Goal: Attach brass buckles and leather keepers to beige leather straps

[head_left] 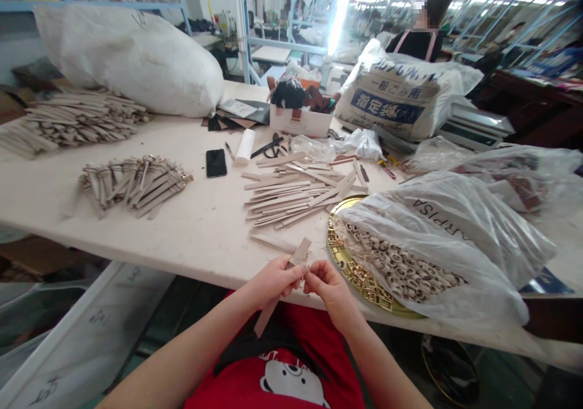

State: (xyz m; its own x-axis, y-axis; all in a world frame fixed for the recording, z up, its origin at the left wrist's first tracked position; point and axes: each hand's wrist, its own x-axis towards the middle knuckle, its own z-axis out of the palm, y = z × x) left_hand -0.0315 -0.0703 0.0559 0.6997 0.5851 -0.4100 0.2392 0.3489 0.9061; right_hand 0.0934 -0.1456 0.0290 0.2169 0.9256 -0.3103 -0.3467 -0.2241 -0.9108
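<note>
A flat beige strip (266, 318) is pinched in my left hand (279, 280) at the table's front edge, one end pointing down toward my lap. Close beside it, my right hand (325, 282) has its fingers pressed together at the strip; the small piece between them is too small to name. Another beige strip (273, 242) lies on the table just behind my hands. Farther back is a loose pile of beige strips (291, 196). To the right, a round golden tray (334, 239) bears small gold metal pieces (364, 284) and a plastic bag (455, 214) of small beige loops (401, 266).
Bundled strips with metal ends (136, 184) and a larger strip stack (86, 117) lie left. A phone (215, 163), white roll (245, 146), scissors (274, 146) and box (300, 121) stand behind. Big white sacks (136, 62) flank the table; a person (421, 41) is beyond.
</note>
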